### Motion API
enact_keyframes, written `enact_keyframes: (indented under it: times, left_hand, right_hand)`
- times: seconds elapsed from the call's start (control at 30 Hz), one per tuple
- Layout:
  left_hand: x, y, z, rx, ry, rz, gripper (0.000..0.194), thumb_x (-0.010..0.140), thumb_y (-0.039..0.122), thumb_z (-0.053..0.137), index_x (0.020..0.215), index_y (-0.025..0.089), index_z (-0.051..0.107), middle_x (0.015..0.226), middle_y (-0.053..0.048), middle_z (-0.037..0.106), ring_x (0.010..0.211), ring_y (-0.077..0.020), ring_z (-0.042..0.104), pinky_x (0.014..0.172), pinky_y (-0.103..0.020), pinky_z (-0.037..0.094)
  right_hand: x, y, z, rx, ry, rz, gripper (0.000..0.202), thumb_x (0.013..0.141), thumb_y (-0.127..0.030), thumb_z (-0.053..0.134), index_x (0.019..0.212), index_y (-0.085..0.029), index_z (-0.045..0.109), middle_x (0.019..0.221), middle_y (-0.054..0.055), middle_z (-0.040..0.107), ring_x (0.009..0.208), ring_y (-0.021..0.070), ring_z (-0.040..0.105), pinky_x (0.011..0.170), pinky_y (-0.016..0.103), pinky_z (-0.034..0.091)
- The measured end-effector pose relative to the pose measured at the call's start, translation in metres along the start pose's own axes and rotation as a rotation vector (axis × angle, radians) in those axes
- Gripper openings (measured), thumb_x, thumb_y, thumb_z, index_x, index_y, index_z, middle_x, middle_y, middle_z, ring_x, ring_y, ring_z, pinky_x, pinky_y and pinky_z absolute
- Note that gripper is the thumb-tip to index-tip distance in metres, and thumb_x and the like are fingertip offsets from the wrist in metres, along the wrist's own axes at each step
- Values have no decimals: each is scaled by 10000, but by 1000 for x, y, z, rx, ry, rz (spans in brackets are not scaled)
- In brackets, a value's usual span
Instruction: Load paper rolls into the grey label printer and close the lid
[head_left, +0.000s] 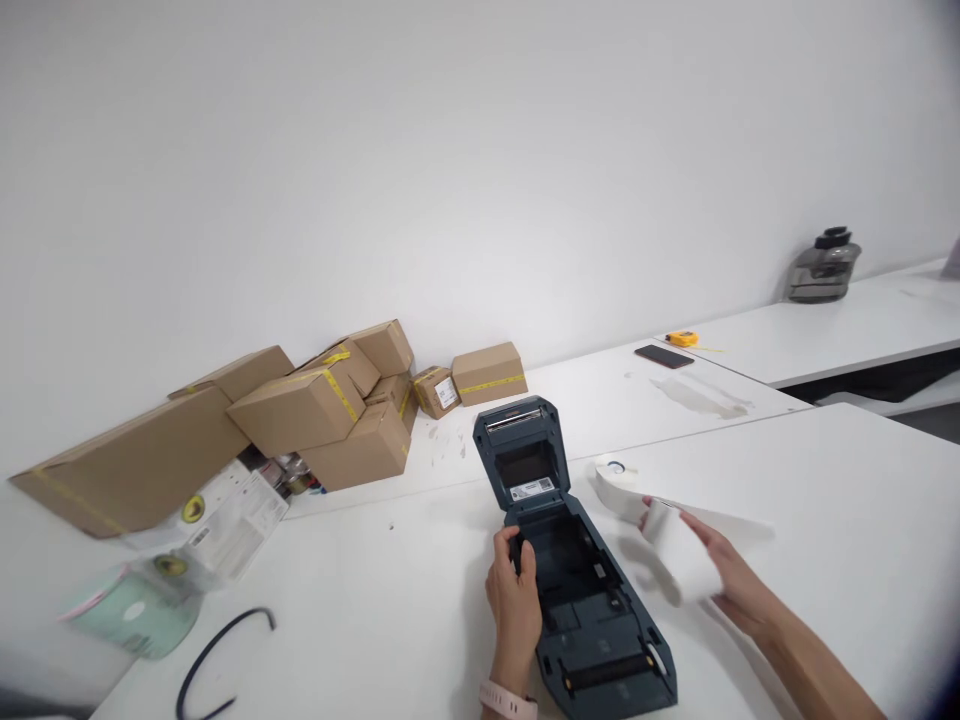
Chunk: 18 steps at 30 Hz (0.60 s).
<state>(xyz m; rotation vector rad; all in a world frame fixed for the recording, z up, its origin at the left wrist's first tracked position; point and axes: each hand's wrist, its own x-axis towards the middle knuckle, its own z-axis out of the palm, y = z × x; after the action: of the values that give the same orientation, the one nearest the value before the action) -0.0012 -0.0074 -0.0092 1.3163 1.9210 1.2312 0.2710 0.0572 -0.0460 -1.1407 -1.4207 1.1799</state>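
A dark blue-grey label printer (pixel 581 590) lies on the white table with its lid (pixel 523 450) raised, its inner bay showing. My left hand (pixel 514 595), with a pink band at the wrist, grips the printer's left edge, thumb and fingers curled at the bay's rim. To the right of the printer, my right hand (pixel 720 560) holds a white paper roll (pixel 682 560) above the table, its fingers partly hidden behind the roll. A loose white strip (pixel 739 524) stretches out behind that hand. Just beyond lies another white roll or coil of strip (pixel 611 478).
Cardboard boxes (pixel 300 415) are piled at the back left. In front are plastic packets (pixel 232 525), a mint-green pouch (pixel 142 610) and a black cable (pixel 202 660). A phone (pixel 664 356), yellow tape measure (pixel 681 339) and dark jug (pixel 825 268) sit back right.
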Motion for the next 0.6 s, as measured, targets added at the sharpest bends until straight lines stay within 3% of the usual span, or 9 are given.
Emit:
enact_keyframes:
  times: [0.07, 0.1, 0.2, 0.27, 0.37, 0.5, 0.6]
  left_hand:
    - [-1, 1, -1, 5, 2, 9, 312, 952, 450, 413, 1137, 249, 562, 1104, -79, 712, 991, -257, 661, 857, -354, 466]
    - [-1, 1, -1, 3, 6, 17, 299, 953, 442, 414, 1132, 253, 563, 1098, -74, 714, 997, -253, 660, 860, -350, 464]
    - [-1, 1, -1, 8, 23, 35, 269, 954, 420, 420, 1106, 256, 569, 1059, -64, 722, 990, -248, 662, 859, -350, 465]
    - [0, 0, -1, 18, 33, 51, 257, 950, 402, 428, 1097, 251, 574, 1066, -69, 726, 996, -253, 662, 868, -361, 468]
    - [2, -5, 1, 23, 36, 65, 253, 942, 390, 443, 1090, 244, 588, 1090, -79, 729, 1007, -266, 665, 874, -375, 474]
    - [3, -9, 2, 11, 42, 89, 263, 935, 397, 468, 1087, 239, 612, 1114, -87, 728, 1042, -276, 664, 909, -389, 475]
    - [3, -9, 3, -8, 32, 120, 240, 915, 370, 518, 1085, 243, 629, 1128, -77, 725, 1071, -267, 658, 934, -378, 477]
  right_hand:
    - [-10, -34, -2, 113, -236, -8, 653, 855, -704, 466, 1294, -250, 636, 1085, 131, 742, 999, 332, 700, 868, 451, 552]
    - [-11, -52, 2, 61, -380, -26, 609, 850, -674, 519, 1292, -275, 644, 1088, 119, 742, 1006, 326, 691, 867, 443, 547]
    - [2, -98, 29, -284, -702, -154, 496, 789, -532, 699, 1230, -304, 689, 1201, 66, 708, 1091, 299, 640, 906, 384, 507]
    - [21, -112, 57, -586, -783, -274, 374, 772, -409, 718, 1119, -271, 728, 1069, 36, 734, 974, 260, 659, 816, 327, 500]
    - [47, -108, 96, -875, -831, -363, 178, 701, -275, 737, 870, -223, 755, 839, 20, 728, 873, 257, 660, 767, 326, 458]
    - [63, -83, 124, -1000, -881, -386, 163, 606, -219, 827, 744, -196, 745, 758, 24, 721, 887, 288, 683, 920, 418, 424]
    - [66, -67, 132, -1060, -880, -398, 133, 790, -287, 764, 798, -160, 724, 829, 45, 723, 886, 245, 690, 954, 457, 456]
